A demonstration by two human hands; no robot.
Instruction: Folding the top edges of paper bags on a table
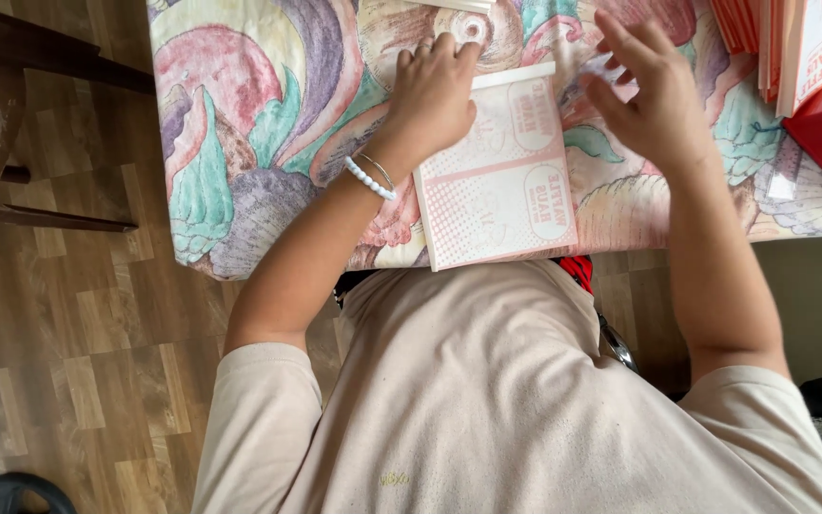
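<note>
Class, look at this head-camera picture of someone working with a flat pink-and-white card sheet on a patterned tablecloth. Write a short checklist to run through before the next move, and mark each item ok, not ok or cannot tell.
1. Left hand rests on the flat card sheet near its top left corner: ok.
2. Right hand touches the sheet: not ok; it is open above the tablecloth, to the sheet's right.
3. Sheet lies fully on the table: not ok; its near edge reaches the table edge, by the person's body.
4. Sheet lies flat, unfolded: ok.
5. Stack of more sheets close to the right hand: ok.
6. Right hand holds something: cannot tell; it is blurred.
</note>
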